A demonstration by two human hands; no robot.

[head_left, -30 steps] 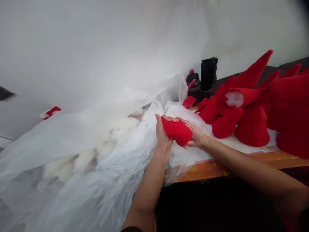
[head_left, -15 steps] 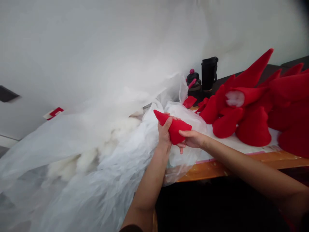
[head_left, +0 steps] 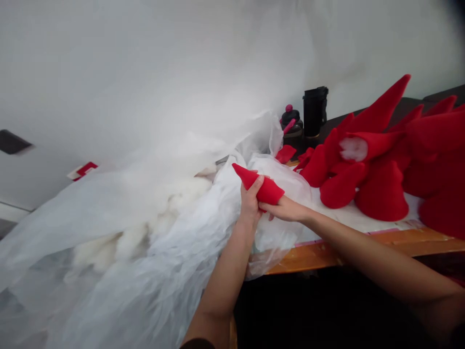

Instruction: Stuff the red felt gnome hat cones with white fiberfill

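A small red felt cone [head_left: 267, 190] lies across my hands, its tip pointing up and left. My left hand [head_left: 250, 198] is closed round its side, thumb over the top. At the wide end my right hand [head_left: 285, 208] grips the rim, with its thumb low on the near side. Its other fingers are hidden, and I cannot tell whether they are inside the cone or behind it. Just right of my hands stand several red felt cones [head_left: 381, 194]. One lies on its side with white stuffing [head_left: 354, 149] showing at its mouth.
A big translucent plastic bag [head_left: 189, 232] with white fibre fill [head_left: 132, 242] spreads over the left side. The table's orange-brown edge [head_left: 319, 254] runs along the front. Behind are a black tumbler [head_left: 314, 111] and a dark jar with pink parts [head_left: 291, 123].
My right hand has moved left and closer to my left hand, its thumb shifting from the cone's face to its lower edge. The cone has turned slightly and looks narrower.
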